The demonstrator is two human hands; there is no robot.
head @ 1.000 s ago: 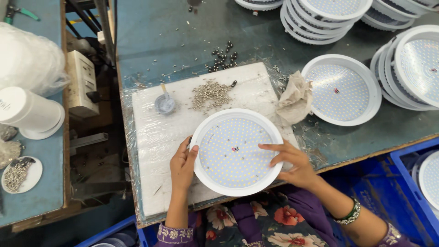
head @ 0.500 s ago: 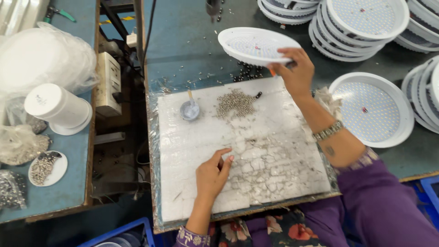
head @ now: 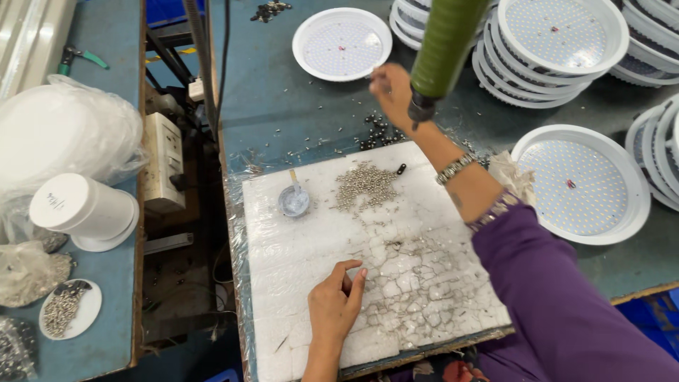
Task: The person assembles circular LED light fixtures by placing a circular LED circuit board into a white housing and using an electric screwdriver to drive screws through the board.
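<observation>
On the white foam board [head: 318, 283] the left hand [head: 336, 304] rests loosely curled, empty, near a screw pile [head: 366, 185].

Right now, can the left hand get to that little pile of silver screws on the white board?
Probably yes. The left hand rests on the white foam board, and the pile of screws lies further up the same board with only bare surface between them.

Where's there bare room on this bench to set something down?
The white foam board is bare left of the left hand, below the small cup. The teal bench is open left of the single lamp tray. Crowded: tray stacks and screw pile.
</observation>
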